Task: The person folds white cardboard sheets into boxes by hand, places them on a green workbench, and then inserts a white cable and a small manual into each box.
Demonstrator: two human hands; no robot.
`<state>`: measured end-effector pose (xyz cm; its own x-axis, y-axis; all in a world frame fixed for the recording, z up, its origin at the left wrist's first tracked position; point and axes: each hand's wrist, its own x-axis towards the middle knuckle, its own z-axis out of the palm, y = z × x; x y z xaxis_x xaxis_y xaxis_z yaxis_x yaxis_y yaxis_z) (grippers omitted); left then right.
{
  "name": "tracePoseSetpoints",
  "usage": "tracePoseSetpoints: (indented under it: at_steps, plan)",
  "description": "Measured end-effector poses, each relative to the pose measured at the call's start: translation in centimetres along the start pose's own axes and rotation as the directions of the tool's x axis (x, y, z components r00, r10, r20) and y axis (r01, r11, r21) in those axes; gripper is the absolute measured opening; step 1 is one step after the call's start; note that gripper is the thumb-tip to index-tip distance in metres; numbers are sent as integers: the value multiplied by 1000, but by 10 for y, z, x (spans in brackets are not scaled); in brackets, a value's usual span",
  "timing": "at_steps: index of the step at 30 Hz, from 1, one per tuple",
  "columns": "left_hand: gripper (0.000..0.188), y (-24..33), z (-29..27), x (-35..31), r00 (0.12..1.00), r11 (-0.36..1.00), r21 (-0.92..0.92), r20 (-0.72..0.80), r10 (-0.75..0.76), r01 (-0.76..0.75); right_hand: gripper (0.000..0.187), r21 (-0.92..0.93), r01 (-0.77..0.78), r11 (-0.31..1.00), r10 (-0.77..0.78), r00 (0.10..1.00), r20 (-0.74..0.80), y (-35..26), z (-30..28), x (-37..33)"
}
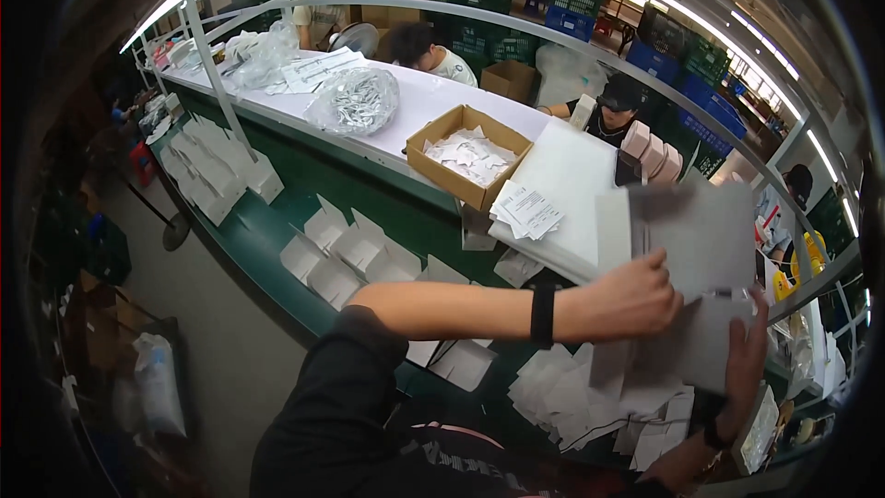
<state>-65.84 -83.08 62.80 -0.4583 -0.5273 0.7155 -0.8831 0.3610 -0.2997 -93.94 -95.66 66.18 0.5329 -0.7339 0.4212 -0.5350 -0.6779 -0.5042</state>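
A large grey-white cardboard box (687,249), slightly blurred, stands tilted at the right with its panels spread. My left hand (631,298), with a black band at the wrist, reaches across in front of it, fingers curled closed; whatever they hold is hidden. Along the box's right edge my right hand (743,355) grips it, its fingers stretched up the side. Under the box lies a loose pile of flat white paper pieces (562,392). Left of my left forearm, several small white boxes with raised flaps (355,249) stand on the green bench (267,212).
Beyond, a white table bears an open brown carton (433,166) of small packets, a clear bag (355,100) of silvery pieces and a stack of printed sheets (527,210). More white boxes (207,166) stand far left. A metal rail (599,51) crosses above; people work behind it.
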Motion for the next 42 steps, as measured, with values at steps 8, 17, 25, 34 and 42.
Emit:
tracePoseSetpoints:
  at_steps: [8, 17, 25, 34, 42]
  plan:
    - [16, 118, 31, -56, 996, 929, -360, -22, 84, -86, 36, 97, -406, 909, 405, 914, 38, 35, 19, -174]
    - [11, 192, 93, -141, 990, 702, -709, 135, 43, 66, 27, -28, -563, 826, 563, 826, 13, 48, 81, -234]
    - [6, 173, 152, -211, 857, 642, -567, 352, -377, 516, 46, -295, -344, 891, 417, 878, 235, 79, 163, -141]
    - [26, 108, 132, -260, 592, 472, -365, 380, -711, 802, 40, -446, 151, 882, -47, 971, 236, 195, 335, 29]
    - [42, 146, 85, -309, 365, 247, -271, 617, -697, 930, 51, -503, 427, 751, -464, 884, 58, 363, 483, 160]
